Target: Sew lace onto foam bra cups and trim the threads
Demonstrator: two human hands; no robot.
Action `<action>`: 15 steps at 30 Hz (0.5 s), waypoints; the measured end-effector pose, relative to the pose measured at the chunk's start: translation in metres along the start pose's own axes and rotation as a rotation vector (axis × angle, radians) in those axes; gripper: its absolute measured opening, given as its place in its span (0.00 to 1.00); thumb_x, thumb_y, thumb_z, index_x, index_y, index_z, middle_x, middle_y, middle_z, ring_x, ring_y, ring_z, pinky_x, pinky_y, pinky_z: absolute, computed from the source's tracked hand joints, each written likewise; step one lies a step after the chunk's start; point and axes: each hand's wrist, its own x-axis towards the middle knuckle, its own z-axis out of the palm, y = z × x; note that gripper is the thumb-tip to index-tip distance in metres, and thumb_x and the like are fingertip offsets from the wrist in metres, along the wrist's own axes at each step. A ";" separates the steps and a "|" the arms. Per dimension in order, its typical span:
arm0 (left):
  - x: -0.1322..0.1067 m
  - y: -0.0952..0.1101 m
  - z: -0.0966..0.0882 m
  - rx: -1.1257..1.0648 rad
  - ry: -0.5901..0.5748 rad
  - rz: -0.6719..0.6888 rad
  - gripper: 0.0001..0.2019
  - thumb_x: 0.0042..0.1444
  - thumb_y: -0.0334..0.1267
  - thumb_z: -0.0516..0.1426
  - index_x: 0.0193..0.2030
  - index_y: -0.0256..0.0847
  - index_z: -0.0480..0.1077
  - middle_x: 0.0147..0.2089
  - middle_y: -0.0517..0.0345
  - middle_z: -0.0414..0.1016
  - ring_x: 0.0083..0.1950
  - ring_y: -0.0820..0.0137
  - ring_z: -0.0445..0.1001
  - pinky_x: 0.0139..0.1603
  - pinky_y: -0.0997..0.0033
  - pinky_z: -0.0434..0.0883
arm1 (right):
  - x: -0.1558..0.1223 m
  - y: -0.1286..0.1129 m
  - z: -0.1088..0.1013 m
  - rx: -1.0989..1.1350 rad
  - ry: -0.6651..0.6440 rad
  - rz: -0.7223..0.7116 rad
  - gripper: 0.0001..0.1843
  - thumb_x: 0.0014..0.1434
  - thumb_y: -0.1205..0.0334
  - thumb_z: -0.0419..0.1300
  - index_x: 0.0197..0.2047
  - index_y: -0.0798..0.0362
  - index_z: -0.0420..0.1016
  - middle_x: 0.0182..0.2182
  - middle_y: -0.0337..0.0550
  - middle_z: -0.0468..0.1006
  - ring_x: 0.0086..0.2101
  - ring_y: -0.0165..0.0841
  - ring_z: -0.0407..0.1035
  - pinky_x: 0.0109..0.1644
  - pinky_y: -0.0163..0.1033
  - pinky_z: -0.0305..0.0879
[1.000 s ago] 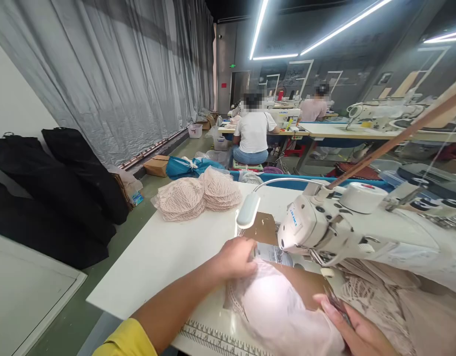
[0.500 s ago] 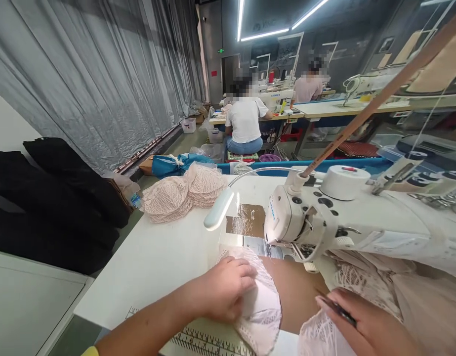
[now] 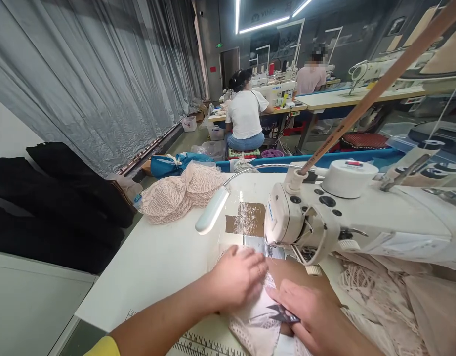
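A pale pink lace cup piece [image 3: 255, 324] with a white lining lies in front of the sewing machine [image 3: 287, 212]. My left hand [image 3: 238, 278] rests over its upper part, fingers bent together on the fabric and slightly blurred. In my right hand [image 3: 309, 307] is a pair of dark thread snips [image 3: 284, 314], blades pointing left across the lace. The right thumb and forefinger touch the lace edge beside the left fingers. Part of another lace piece shows under the right hand at the bottom.
Stacked lace cups [image 3: 166, 198] sit at the table's far left. A lamp [image 3: 212, 212] on a bent neck hangs over the table. More lace fabric [image 3: 376, 296] is heaped at right. A printed ruler [image 3: 205, 344] marks the front edge. Two people work at machines beyond.
My right hand has moved left and up with the snips, from beside the lace piece onto its edge. My left hand has shifted slightly right over the lace.
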 end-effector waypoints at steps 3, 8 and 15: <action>0.003 -0.017 -0.011 0.130 0.030 -0.356 0.20 0.64 0.41 0.46 0.57 0.32 0.65 0.59 0.41 0.67 0.60 0.51 0.63 0.57 0.47 0.62 | -0.001 0.003 0.005 0.003 0.024 -0.003 0.26 0.40 0.77 0.52 0.43 0.49 0.72 0.27 0.39 0.69 0.27 0.34 0.64 0.29 0.36 0.52; -0.004 -0.012 -0.029 0.120 0.136 -0.293 0.17 0.62 0.37 0.49 0.55 0.35 0.66 0.58 0.44 0.68 0.60 0.55 0.64 0.60 0.51 0.62 | 0.000 0.000 -0.002 0.036 -0.003 0.045 0.23 0.40 0.76 0.53 0.40 0.49 0.72 0.27 0.38 0.70 0.28 0.33 0.65 0.30 0.35 0.53; -0.008 0.025 -0.003 -0.028 0.004 -0.114 0.19 0.62 0.42 0.49 0.57 0.37 0.64 0.62 0.48 0.65 0.62 0.56 0.62 0.61 0.51 0.62 | 0.001 0.002 0.001 0.020 0.089 0.077 0.16 0.48 0.75 0.51 0.35 0.49 0.74 0.25 0.38 0.70 0.26 0.32 0.65 0.29 0.36 0.55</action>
